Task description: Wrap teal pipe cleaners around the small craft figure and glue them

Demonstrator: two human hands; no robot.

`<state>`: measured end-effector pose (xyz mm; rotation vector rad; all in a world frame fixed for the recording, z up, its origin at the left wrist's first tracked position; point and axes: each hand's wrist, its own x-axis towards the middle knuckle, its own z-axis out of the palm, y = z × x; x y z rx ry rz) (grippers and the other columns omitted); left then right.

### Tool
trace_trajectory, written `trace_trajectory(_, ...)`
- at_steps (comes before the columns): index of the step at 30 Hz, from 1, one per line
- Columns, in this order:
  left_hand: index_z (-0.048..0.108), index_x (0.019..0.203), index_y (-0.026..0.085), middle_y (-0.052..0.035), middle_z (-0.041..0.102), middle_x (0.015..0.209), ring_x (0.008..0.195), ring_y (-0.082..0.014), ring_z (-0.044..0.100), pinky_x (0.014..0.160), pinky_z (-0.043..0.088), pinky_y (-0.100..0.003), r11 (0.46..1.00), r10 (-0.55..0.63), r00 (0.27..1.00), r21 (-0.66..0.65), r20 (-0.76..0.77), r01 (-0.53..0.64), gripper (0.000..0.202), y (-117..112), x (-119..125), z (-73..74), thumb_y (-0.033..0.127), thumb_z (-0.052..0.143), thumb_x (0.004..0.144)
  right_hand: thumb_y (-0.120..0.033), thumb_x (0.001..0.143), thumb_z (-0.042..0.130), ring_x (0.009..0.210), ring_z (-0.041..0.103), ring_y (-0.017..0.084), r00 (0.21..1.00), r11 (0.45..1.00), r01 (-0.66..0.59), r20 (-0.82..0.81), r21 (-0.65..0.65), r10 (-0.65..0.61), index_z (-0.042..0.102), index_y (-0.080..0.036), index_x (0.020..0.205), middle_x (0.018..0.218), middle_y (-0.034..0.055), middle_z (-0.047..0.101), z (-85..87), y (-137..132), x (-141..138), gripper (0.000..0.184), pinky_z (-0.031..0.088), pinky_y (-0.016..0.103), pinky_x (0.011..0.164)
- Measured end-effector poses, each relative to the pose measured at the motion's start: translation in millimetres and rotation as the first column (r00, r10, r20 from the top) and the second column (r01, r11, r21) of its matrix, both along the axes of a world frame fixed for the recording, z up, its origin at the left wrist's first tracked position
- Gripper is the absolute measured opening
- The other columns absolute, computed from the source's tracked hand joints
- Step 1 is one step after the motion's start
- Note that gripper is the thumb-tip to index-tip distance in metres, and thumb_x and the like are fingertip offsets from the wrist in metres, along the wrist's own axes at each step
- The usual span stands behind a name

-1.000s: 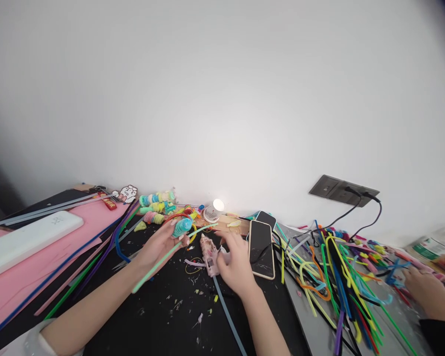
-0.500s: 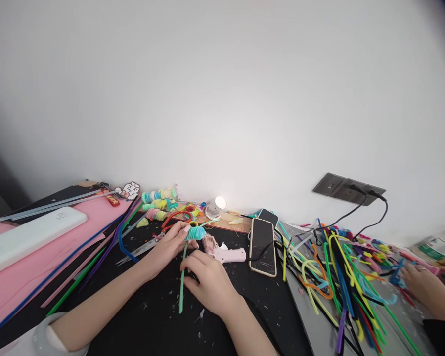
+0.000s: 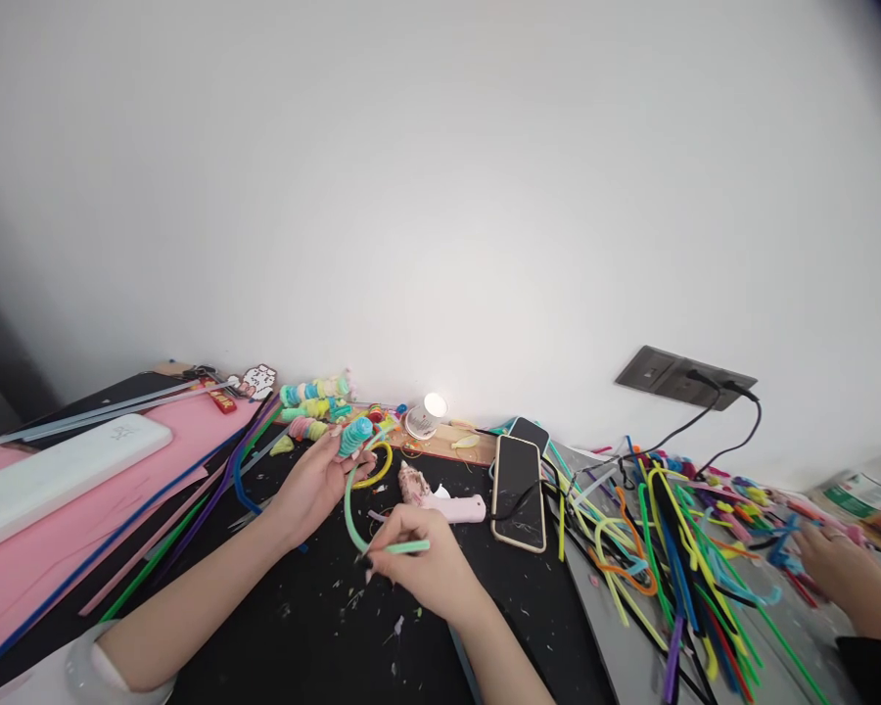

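Observation:
My left hand (image 3: 312,482) is closed around a small coil of teal and blue pipe cleaner (image 3: 355,436), held up above the black mat (image 3: 315,617). A mint green pipe cleaner (image 3: 352,509) curves down from that coil to my right hand (image 3: 422,573), which pinches its free end near the mat. A pink glue gun (image 3: 440,501) lies just beyond my right hand, untouched.
Two phones (image 3: 518,478) lie right of the glue gun. A heap of coloured pipe cleaners (image 3: 668,548) covers the grey board at right, where another person's hand (image 3: 848,578) reaches in. Pink sheets (image 3: 59,548) and a white bar (image 3: 51,475) sit at left; finished coils (image 3: 312,397) line the wall.
My right hand left the glue gun, took the green pipe cleaner's end and pulled it toward me, bending it into a curve. My left hand lifted the coil slightly.

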<state>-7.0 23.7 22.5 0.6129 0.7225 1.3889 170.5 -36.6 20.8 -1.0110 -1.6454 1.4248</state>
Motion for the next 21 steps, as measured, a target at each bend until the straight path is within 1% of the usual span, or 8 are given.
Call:
trace_trajectory(2,0.059,0.084,0.022,-0.0013,0.064,0.082,0.076,-0.0180,0.067,0.080,0.061,-0.036,1.000,0.003,0.999,-0.026,0.051,-0.002,0.018,1,-1,1.9,0.026,0.054,0.100,-0.040,0.065,0.090,0.054,0.057,0.010,0.988,0.973,-0.149,-0.071,-0.178,0.138,0.066,-0.019,0.074,0.072,-0.0005,0.070,-1.1,-1,-1,0.033,0.045,0.024,0.054)
trace_trajectory(4,0.059,0.081,0.021,-0.0012,0.062,0.077,0.073,-0.0168,0.065,0.074,0.061,-0.031,0.998,-0.002,0.995,-0.058,0.101,0.008,0.022,1,-2,4.8,0.022,0.052,0.101,-0.038,0.064,0.089,0.050,0.058,0.009,0.959,0.921,-0.280,-0.116,-0.271,0.258,0.072,-0.018,0.086,0.078,0.0016,0.073,-2.9,1,0,0.035,0.044,0.021,0.048)
trace_trajectory(7,0.056,0.073,0.019,-0.0015,0.059,0.070,0.066,-0.0149,0.061,0.066,0.059,-0.026,0.997,-0.044,0.987,-0.062,0.154,0.054,0.029,-1,-3,10.5,0.020,0.052,0.102,-0.036,0.076,0.078,0.041,0.054,0.007,0.972,0.943,-0.216,-0.148,-0.253,0.183,0.069,-0.018,0.110,0.079,0.0021,0.076,-4.9,8,4,0.040,0.039,0.018,0.040)
trace_trajectory(10,0.057,0.070,0.017,-0.0012,0.054,0.066,0.061,-0.0138,0.057,0.063,0.057,-0.025,0.984,-0.159,0.964,-0.043,0.213,0.172,0.035,-5,-5,13.8,0.017,0.047,0.104,-0.035,0.083,0.068,0.040,0.051,0.008,0.981,0.990,0.087,-0.162,-0.109,-0.104,0.057,-0.021,0.131,0.082,0.0013,0.076,-9.0,17,10,0.051,0.037,0.018,0.037)
trace_trajectory(12,0.061,0.074,0.016,-0.0010,0.053,0.067,0.058,-0.0122,0.055,0.062,0.056,-0.025,0.961,-0.257,0.934,-0.039,0.247,0.275,0.036,-7,-7,12.7,0.017,0.043,0.106,-0.031,0.083,0.066,0.048,0.056,0.009,0.976,0.983,0.183,-0.124,-0.002,-0.181,0.051,-0.022,0.141,0.096,0.0052,0.077,-13.9,22,12,0.061,0.046,0.021,0.045)
trace_trajectory(14,0.061,0.072,0.015,-0.0022,0.055,0.071,0.058,-0.0111,0.054,0.065,0.057,-0.026,0.920,-0.378,0.884,0.000,0.274,0.393,0.037,-10,-9,9.8,0.019,0.045,0.105,-0.028,0.084,0.063,0.054,0.058,0.011,0.974,0.964,0.226,-0.052,0.138,-0.221,0.055,-0.023,0.143,0.105,0.0080,0.077,-18.7,23,12,0.060,0.051,0.025,0.053)
trace_trajectory(18,0.065,0.076,0.014,-0.0003,0.056,0.074,0.059,-0.0092,0.054,0.068,0.056,-0.023,0.823,-0.564,0.783,0.101,0.262,0.559,0.021,-16,-13,6.4,0.024,0.068,0.095,-0.021,0.088,0.055,0.059,0.060,0.016,0.918,0.830,0.247,0.154,0.501,-0.366,0.071,-0.024,0.132,0.088,0.0054,0.077,-20.4,19,12,0.047,0.048,0.027,0.057)
trace_trajectory(21,0.065,0.078,0.015,0.0016,0.056,0.073,0.061,-0.0097,0.055,0.069,0.057,-0.025,0.786,-0.617,0.757,0.121,0.214,0.606,0.024,-17,-11,6.0,0.033,0.078,0.089,-0.021,0.090,0.055,0.053,0.058,0.016,0.860,0.711,0.296,0.146,0.638,-0.489,0.079,-0.022,0.111,0.078,0.0053,0.076,-15.3,16,15,0.032,0.048,0.027,0.057)
